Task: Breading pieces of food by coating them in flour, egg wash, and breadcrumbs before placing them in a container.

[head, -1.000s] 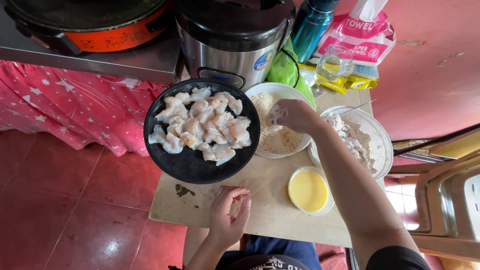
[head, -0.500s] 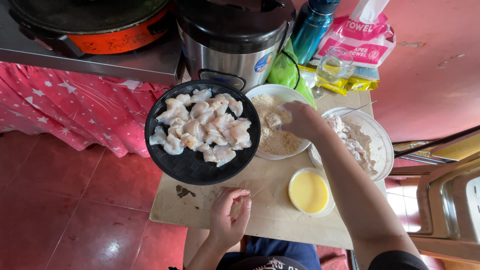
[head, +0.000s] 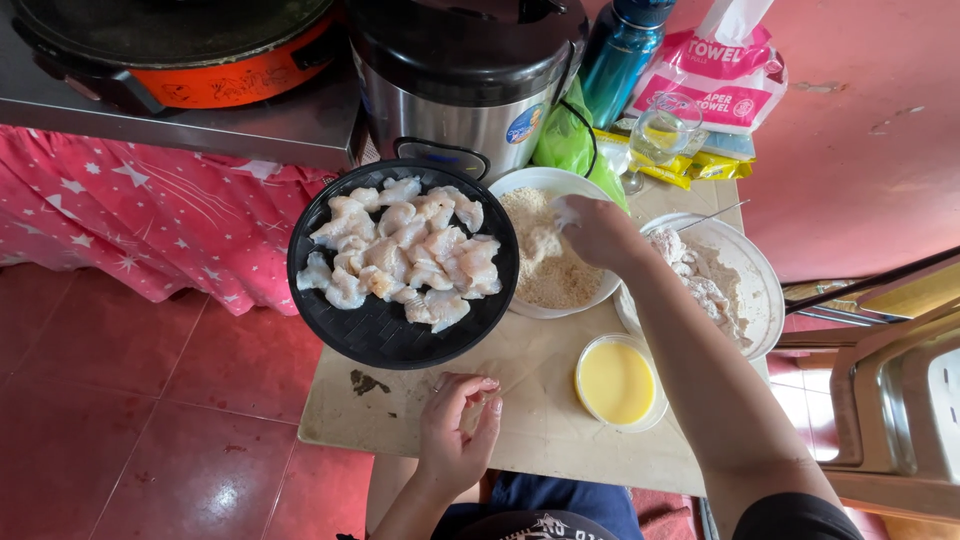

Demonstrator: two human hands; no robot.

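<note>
Right hand (head: 598, 232) now lower over breadcrumb bowl (head: 530, 185), pinching a coated piece, left hand (head: 458, 432) still loosely curled, empty

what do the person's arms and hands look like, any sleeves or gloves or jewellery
Both hands are bare, with no gloves. No rings, watch or bracelets show on the left hand or the right hand. The right arm is uncovered from the wrist up to a short black sleeve near the shoulder. The left forearm is also uncovered as far as the frame shows. The fingertips look lightly dusted with pale crumbs.
</note>
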